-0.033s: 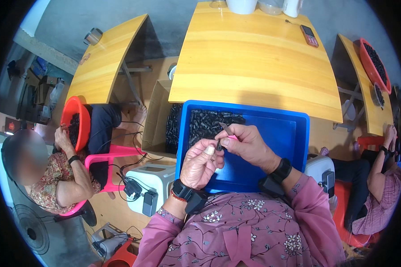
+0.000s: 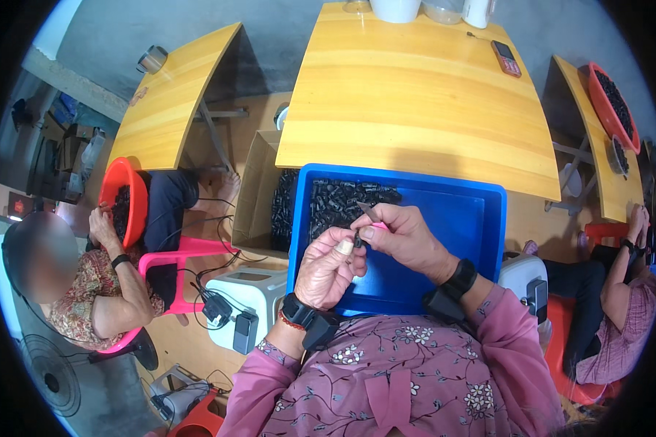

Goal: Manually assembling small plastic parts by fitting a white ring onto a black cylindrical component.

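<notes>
Above the blue plastic bin (image 2: 444, 240), my two hands meet. My left hand (image 2: 329, 269) is closed, pinching a small black part (image 2: 358, 239) between thumb and fingertips; a beige covering wraps its thumb tip. In my right hand (image 2: 404, 237) is a small knife (image 2: 372, 214) with a pink handle, its blade pointing up and to the left beside the black part. Most of the handle is hidden by my fingers. Many similar black parts (image 2: 335, 206) lie heaped in the left and far side of the bin.
A wooden table (image 2: 423, 102) stands beyond the bin, with a phone (image 2: 506, 58) on it. To the left, a cardboard box (image 2: 259, 197) holds more black parts, and a co-worker handles a red basin (image 2: 135, 197). Another person sits at the right. Cables (image 2: 189, 280) hang beside a white stool (image 2: 229, 291).
The knife blade has dipped slightly to the left in my right hand. Both hands otherwise keep nearly the same place and hold.
</notes>
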`<state>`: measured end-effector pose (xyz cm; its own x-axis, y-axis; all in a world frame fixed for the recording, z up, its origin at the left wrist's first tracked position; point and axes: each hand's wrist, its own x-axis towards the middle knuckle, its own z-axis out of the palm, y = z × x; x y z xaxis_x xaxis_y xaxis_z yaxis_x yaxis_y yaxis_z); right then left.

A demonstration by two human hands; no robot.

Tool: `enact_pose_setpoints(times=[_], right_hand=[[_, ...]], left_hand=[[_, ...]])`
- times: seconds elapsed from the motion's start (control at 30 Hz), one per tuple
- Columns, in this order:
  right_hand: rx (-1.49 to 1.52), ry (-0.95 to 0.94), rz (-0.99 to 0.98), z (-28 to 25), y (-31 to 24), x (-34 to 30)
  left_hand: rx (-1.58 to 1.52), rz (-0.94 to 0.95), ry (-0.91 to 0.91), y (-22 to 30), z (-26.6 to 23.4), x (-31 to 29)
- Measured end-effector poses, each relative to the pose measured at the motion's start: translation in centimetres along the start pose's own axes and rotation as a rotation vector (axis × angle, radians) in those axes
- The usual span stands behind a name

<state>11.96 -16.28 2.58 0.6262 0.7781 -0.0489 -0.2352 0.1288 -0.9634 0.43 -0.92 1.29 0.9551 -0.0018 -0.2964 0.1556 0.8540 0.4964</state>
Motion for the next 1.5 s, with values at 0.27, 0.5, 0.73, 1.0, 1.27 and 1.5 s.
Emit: enact_pose_setpoints(times=[0.27,0.5,0.73,1.0,1.27,1.5], right_hand=[[0.051,-0.009,0.055,0.4,-0.3,0.0],[-0.065,-0.013,0.016,0.2,0.5,0.0],[0.023,0.056,0.073,0.1,-0.9,0.1],[-0.069,0.027,-0.017,-0.5,0.1,0.4],[0.030,-0.026,-0.056,-0.2,0.3,0.3],[-0.192,0.067,-0.055,0.4,0.1,0.2]], left_hand=[[-0.072,0.002,-0.021,-0.1,-0.7,0.3],[-0.086,-0.063,-0.046,-0.1,-1.0,0.3],[-0.081,-0.055,-0.045,-0.1,-0.7,0.3],[-0.003,-0.019,0.047,-0.1,-0.2,0.2],[-0.045,-0.024,-0.014,-0.2,-1.1,0.4],[-0.027,0.023,0.058,-0.2,-0.6,0.5]])
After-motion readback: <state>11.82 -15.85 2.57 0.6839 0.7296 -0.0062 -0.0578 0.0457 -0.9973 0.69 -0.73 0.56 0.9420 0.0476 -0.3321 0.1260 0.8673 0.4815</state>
